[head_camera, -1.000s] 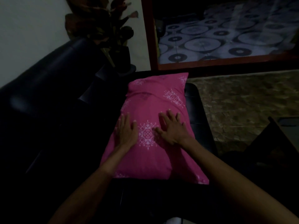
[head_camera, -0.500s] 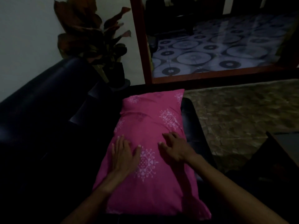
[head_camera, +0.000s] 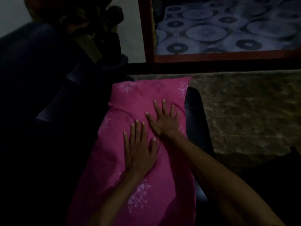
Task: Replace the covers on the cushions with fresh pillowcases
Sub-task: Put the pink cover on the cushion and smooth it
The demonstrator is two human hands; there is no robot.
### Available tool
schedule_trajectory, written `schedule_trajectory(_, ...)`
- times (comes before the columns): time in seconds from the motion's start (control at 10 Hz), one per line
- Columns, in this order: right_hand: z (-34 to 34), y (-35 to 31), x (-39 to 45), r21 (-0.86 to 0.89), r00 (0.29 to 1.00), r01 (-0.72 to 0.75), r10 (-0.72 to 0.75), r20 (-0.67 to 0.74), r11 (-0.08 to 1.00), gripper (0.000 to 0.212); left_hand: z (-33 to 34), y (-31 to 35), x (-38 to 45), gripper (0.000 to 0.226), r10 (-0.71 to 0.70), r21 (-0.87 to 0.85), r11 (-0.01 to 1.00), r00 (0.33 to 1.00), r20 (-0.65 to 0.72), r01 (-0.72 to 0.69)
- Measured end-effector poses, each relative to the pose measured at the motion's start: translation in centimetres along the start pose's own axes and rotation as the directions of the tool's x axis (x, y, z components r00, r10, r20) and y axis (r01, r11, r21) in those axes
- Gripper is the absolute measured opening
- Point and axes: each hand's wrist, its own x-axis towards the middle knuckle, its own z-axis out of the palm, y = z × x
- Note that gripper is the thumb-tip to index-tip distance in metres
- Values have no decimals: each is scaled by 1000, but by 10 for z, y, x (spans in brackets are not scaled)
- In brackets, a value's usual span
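Note:
A long cushion in a pink pillowcase with pale floral prints (head_camera: 114, 160) lies lengthwise on the seat of a dark sofa (head_camera: 48, 111). My left hand (head_camera: 138, 149) lies flat on the middle of the cushion, fingers straight and together. Farther up and to the right, my right hand (head_camera: 164, 121) presses the fabric with its fingers spread. Curved creases run through the cloth around both hands. Neither hand holds anything.
The sofa's backrest rises on the left and its front edge (head_camera: 195, 128) runs along the cushion's right side. A potted plant (head_camera: 101, 39) stands behind the sofa end. A brownish rug (head_camera: 244, 111) covers the floor on the right, with a red-framed doorway (head_camera: 211, 57) beyond.
Both hands have slid up the cushion toward its far end, the right one opening from slightly curled to spread flat. The view has tilted down and closer.

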Motion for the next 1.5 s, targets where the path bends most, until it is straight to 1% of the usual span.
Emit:
schedule_trajectory(0.1, -1, 9, 25, 43, 999, -23, 25, -29, 999, 85, 2, 2, 5, 69, 10, -6, 1000, 1000, 19, -10)
schedule_trajectory(0.2, -13, 12, 36, 63, 996, -20, 25, -81, 998, 85, -5, 5, 7, 71, 8, -17, 1000, 999, 51, -7)
schedule_trajectory(0.3, -32, 21, 58, 82, 979, -31, 46, -198, 996, 76, -21, 15, 22, 85, -49, -81, 995, 991, 125, 60)
schedule_trajectory(0.4, -38, 34, 89, 54, 991, -86, 91, -95, 995, 75, -15, 40, 39, 99, 57, -42, 998, 978, 202, -50)
schedule_trajectory(0.5, -35, 45, 113, 66, 990, -139, 139, 4, 988, 76, 1, 50, 42, 102, 132, 65, 986, 953, 274, -155)
schedule_trajectory(0.6, -40, 61, 148, 49, 988, -123, 118, 99, 991, 85, 6, 49, 37, 101, 129, 80, 984, 947, 295, -159)
schedule_trajectory(0.7, -49, 70, 174, -12, 984, -40, 41, 174, 999, 77, 3, 51, 30, 101, 153, 55, 983, 942, 298, -177)
schedule_trajectory(0.8, -57, 72, 182, -26, 982, -35, 39, 185, 999, 67, -1, 50, 24, 100, 156, 39, 984, 937, 311, -177)
schedule_trajectory(0.9, -66, 83, 194, 24, 989, -61, 57, 138, 998, 87, -5, 49, 23, 98, 167, 20, 983, 935, 314, -182)
schedule_trajectory(1.0, -65, 78, 189, 10, 966, 114, -113, 233, 993, 71, -7, 47, 17, 102, 174, 7, 983, 936, 307, -185)
schedule_trajectory(1.1, -52, 83, 179, 119, 960, 108, -134, 244, 987, 60, -15, 43, 4, 105, 161, -7, 986, 933, 322, -167)
schedule_trajectory(1.2, -59, 82, 168, 54, 950, 147, -156, 271, 988, 74, -20, 41, 0, 103, 149, 14, 987, 928, 341, -163)
schedule_trajectory(1.3, -65, 92, 174, 330, 989, -45, -5, 150, 943, 65, -21, 38, 1, 95, 160, -24, 987, 932, 324, -161)
schedule_trajectory(1.4, -70, 118, 195, 450, 956, -251, 293, -25, 857, 63, -20, 37, 1, 87, 166, -43, 986, 942, 293, -160)
schedule_trajectory(1.5, -86, 121, 181, 601, 958, -261, 278, 65, 756, 12, -16, 39, -2, 86, 177, -44, 984, 948, 265, -171)
